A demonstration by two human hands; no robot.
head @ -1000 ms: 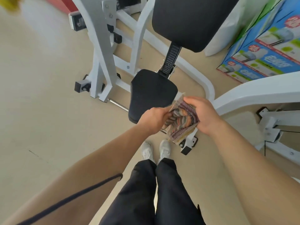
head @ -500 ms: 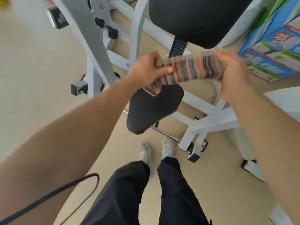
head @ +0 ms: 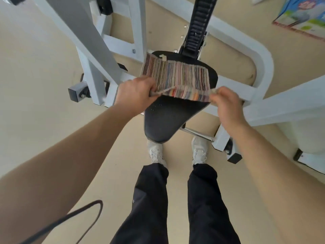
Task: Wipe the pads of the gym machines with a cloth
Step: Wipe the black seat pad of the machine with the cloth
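Observation:
A black seat pad (head: 168, 117) of a white gym machine sits right below me. A multicoloured striped cloth (head: 177, 76) is spread out flat over the far half of the pad. My left hand (head: 135, 94) pinches the cloth's near left corner. My right hand (head: 226, 101) pinches its near right corner, and the near edge is folded up between them. The cloth hides the rear part of the pad.
The white frame (head: 91, 50) rises at the left and a curved white tube (head: 263, 67) runs on the right. A black ribbed adjuster post (head: 197, 27) stands behind the seat. A printed blue box (head: 302, 16) lies top right. My shoes (head: 156, 152) stand by the pad's tip.
The cloth went from bunched between both hands, to stretched in the air, to spread flat on the seat pad. I have stepped closer and now look straight down at the seat.

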